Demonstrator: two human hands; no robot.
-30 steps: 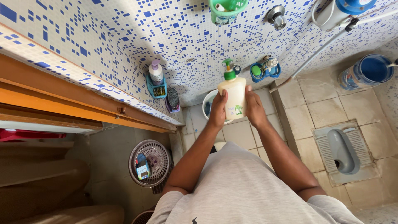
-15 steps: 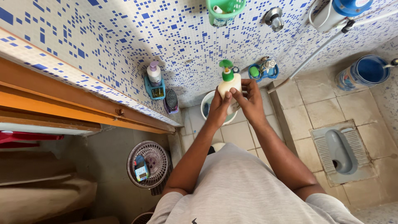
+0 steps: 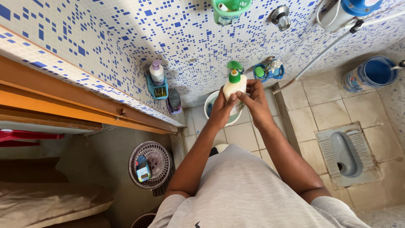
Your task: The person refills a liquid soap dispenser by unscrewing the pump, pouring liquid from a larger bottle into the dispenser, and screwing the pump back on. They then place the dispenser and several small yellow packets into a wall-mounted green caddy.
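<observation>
A: In the head view, what do the hands hold?

B: Both grasp the cream pump bottle with its green pump head, raised in front of the chest above the white bucket on the floor. The left hand wraps the bottle's lower left side, fingers clenched on it. The right hand grips from the right, its fingers curled across the front.

A: Any difference from a second ago?

B: Then the bottle stood broad between flat palms, its label showing. Now it sits a little higher and the right hand's fingers cover the front; half a second ago looks nearly the same as now.

A: And the room around it?

B: The blue mosaic wall stands just beyond the bottle, carrying a blue holder with a white bottle to the left and a blue soap rack just right. The squat toilet lies well apart to the right, with bare floor tiles between.
</observation>
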